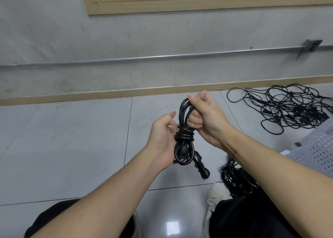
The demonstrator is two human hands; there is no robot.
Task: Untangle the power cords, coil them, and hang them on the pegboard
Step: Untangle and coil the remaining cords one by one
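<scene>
The coiled power cord (184, 144) hung between both hands above the tiled floor (72, 138), its black, glossy rubber loops cinched by several wraps at mid-length. The right hand (203, 115) gripped the upper loops in a closed fist. The left hand (162, 140) cupped the lower loops, fingers loosely curled. Coiling appeared nearly complete; the next move likely called for securing the dangling plug end (204, 173), then hanging. A tangled cord pile (288, 108) lay well apart, near a perforated grey pegboard (317, 147).
</scene>
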